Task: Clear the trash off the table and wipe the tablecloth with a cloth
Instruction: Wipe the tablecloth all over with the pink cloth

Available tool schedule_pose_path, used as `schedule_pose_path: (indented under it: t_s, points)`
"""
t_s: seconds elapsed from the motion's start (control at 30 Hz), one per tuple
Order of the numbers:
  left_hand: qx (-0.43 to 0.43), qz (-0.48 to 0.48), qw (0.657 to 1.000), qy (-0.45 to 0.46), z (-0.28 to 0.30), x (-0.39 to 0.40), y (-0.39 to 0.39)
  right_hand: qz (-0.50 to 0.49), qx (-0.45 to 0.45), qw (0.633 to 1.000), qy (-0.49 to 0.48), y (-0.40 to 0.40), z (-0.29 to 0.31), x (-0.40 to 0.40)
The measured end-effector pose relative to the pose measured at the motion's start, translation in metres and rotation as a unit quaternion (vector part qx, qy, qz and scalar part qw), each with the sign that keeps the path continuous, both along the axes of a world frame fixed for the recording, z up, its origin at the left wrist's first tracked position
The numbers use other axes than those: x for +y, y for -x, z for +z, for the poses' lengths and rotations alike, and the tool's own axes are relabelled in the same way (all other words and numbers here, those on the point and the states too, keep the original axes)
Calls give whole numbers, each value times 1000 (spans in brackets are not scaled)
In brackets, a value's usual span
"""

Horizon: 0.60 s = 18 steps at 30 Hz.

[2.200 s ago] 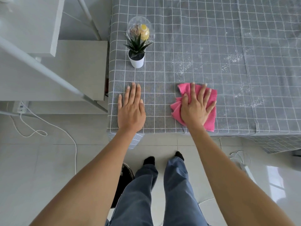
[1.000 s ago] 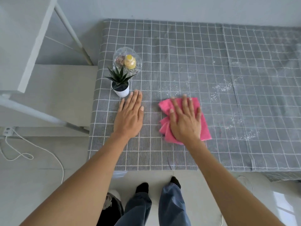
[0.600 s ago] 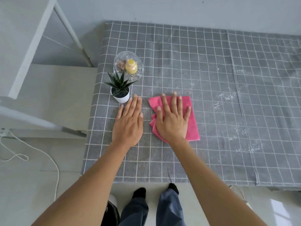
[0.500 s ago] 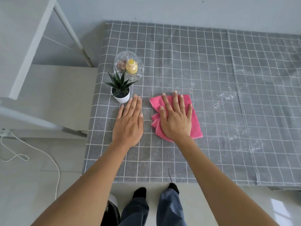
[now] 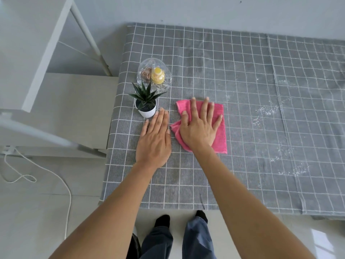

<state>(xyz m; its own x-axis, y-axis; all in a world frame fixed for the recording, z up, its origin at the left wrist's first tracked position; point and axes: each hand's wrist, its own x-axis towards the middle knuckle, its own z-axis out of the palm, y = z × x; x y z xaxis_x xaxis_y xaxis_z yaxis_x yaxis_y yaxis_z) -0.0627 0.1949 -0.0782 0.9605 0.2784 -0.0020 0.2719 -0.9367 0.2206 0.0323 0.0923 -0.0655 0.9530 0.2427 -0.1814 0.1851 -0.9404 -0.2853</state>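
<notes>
A pink cloth (image 5: pixel 220 135) lies flat on the grey checked tablecloth (image 5: pixel 242 71). My right hand (image 5: pixel 199 128) presses down on the cloth with its fingers spread. Just to the left, my left hand (image 5: pixel 155 141) rests flat on the bare tablecloth, fingers together, holding nothing. White crumbs or powder (image 5: pixel 265 113) are scattered over the tablecloth to the right of the cloth, with more specks (image 5: pixel 293 169) nearer the front right.
A small potted succulent (image 5: pixel 145 105) in a white pot stands just beyond my left hand. Behind it sits a clear glass dome (image 5: pixel 154 75) with a yellow item inside. A white shelf frame (image 5: pixel 87 34) and cable (image 5: pixel 61 182) are at the left, off the table.
My right hand has slid the pink cloth from the right and near edge toward the left and farther up the table, next to my left hand. The left hand stayed flat.
</notes>
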Motion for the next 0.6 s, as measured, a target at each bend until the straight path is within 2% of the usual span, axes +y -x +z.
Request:
schedule_pose_path:
  t_s: [0.1, 0.23, 0.3, 0.5, 0.6]
  points:
    - [5, 0, 1000, 15, 0, 0, -1, 24, -15, 999, 29, -15, -2, -17]
    - [4, 0, 1000, 16, -1, 0, -1, -91, 4, 996, 13, -40, -3, -37]
    - [4, 2, 1000, 12, -1, 0, -1, -109, 0, 994, 7, -37, -2, -31]
    - [12, 2, 1000, -1, -1, -1, -1, 12, 4, 1000, 18, -14, 1, 7]
    - [10, 0, 1000, 13, 0, 0, -1, 8, -1, 999, 34, -29, 2, -11]
